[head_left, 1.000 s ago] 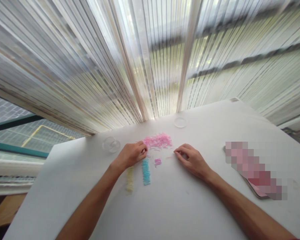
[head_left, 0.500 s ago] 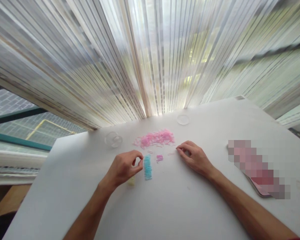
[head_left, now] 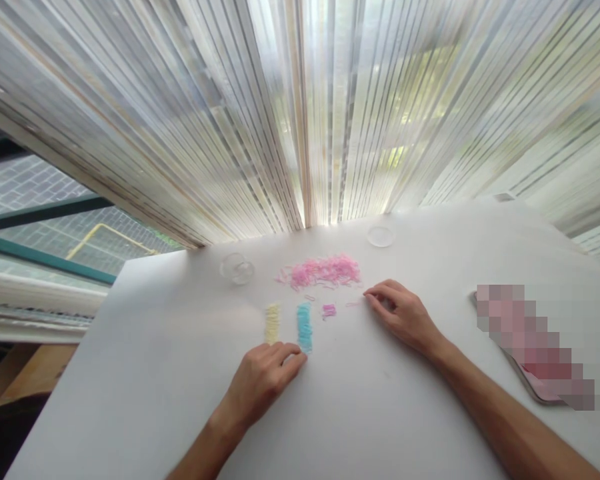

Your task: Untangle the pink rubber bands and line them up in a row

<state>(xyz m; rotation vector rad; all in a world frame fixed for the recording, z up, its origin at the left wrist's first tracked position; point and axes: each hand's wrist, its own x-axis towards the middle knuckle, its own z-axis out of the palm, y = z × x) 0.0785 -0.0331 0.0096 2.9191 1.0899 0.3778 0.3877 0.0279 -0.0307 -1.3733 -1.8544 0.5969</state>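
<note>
Small thin loops that look like rubber bands lie on a white table (head_left: 180, 387). They form a loose pink pile (head_left: 325, 271), a pale yellow row (head_left: 272, 323), a blue row (head_left: 305, 325) and a short purple row (head_left: 329, 311). My left hand (head_left: 267, 373) is at the near end of the blue row, its fingertips bent and slightly apart, with nothing visible in them. Right of the pile, my right hand (head_left: 397, 312) rests with thumb and forefinger pinched. A pale pink loop (head_left: 353, 305) lies just left of those fingertips; whatever they hold is too small to make out.
A clear round container (head_left: 237, 269) stands at the back left, and a clear disc (head_left: 381, 236) lies near the back edge. On the right is a flat pinkish object (head_left: 535, 353), blurred out. Striped curtains (head_left: 305, 133) hang along the table's back edge.
My left hand has moved from the blue row's left side to its near end, uncovering the yellow row. My right hand keeps its pinch by the pale pink loop. The view has shifted slightly.
</note>
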